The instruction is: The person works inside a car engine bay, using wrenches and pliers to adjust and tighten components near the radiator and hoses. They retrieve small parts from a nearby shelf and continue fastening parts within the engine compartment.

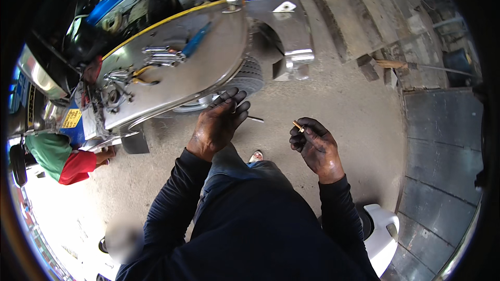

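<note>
My left hand (pixel 221 125), dark with grease, is raised near the fender edge. Its fingers are apart and slightly curved, and no object shows in its palm. A short grey rod (pixel 255 119) appears just right of those fingers; whether it touches the hand I cannot tell. To the right, my right hand (pixel 317 148) pinches a small brass-coloured threaded-looking piece (pixel 298 126) between thumb and fingers. On the broad metal fender (pixel 208 57) lie several chrome sockets or wrenches (pixel 164 55), a blue-handled tool (pixel 197 39) and yellow-and-black handled pliers (pixel 143 75).
Under the fender is a tyre (pixel 247 80). An opened engine bay (pixel 117 10) lies beyond it. At left, a person in a green shirt (pixel 49 153) and red shorts bends down. A white plastic chair (pixel 383 229) stands behind my right arm. Dark panels (pixel 440 140) line the right side.
</note>
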`<state>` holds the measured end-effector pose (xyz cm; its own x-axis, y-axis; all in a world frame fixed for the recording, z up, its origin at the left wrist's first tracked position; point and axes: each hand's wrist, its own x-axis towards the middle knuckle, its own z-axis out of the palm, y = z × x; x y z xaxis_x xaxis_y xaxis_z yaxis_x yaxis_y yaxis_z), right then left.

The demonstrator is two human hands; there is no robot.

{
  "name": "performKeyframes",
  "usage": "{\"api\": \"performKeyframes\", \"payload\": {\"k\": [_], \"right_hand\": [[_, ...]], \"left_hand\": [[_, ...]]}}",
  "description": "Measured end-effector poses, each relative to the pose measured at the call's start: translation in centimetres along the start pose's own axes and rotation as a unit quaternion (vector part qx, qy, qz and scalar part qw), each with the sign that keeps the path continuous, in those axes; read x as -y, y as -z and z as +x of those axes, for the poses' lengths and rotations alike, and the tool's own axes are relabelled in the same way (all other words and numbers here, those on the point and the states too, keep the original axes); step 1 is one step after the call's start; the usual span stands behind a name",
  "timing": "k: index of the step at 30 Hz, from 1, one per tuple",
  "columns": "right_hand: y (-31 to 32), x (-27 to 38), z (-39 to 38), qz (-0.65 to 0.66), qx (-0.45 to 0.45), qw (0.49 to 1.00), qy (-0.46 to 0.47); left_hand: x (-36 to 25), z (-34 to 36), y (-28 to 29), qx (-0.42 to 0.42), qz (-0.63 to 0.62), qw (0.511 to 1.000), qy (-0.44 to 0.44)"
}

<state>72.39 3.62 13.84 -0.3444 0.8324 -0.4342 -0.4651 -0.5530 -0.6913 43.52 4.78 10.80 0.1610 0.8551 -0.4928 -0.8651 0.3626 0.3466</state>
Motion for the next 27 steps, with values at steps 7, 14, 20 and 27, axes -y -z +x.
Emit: {"api": "performKeyframes", "payload": {"k": [7,14,20,27], "right_hand": [[11.7,5.1,-4.6,0.077,-0.057,0.994,0.05],[25.0,9.9,-2.2,-0.278,-0.228,0.932,0.05],[47.0,8.0,-4.2,-0.579,-0.298,0.754,-0.089],[63.9,13.4,-8.3,-0.45,-0.404,0.751,-0.265]], "left_hand": [[10.3,4.9,-4.2,0.02,0.193,0.975,0.105],[20.3,15.7,-9.7,0.002,0.289,0.933,0.214],[29.0,31.8,-22.4,0.038,0.24,0.929,0.278],[35.1,50.8,-42.6,0.066,0.409,0.884,0.215]]}}
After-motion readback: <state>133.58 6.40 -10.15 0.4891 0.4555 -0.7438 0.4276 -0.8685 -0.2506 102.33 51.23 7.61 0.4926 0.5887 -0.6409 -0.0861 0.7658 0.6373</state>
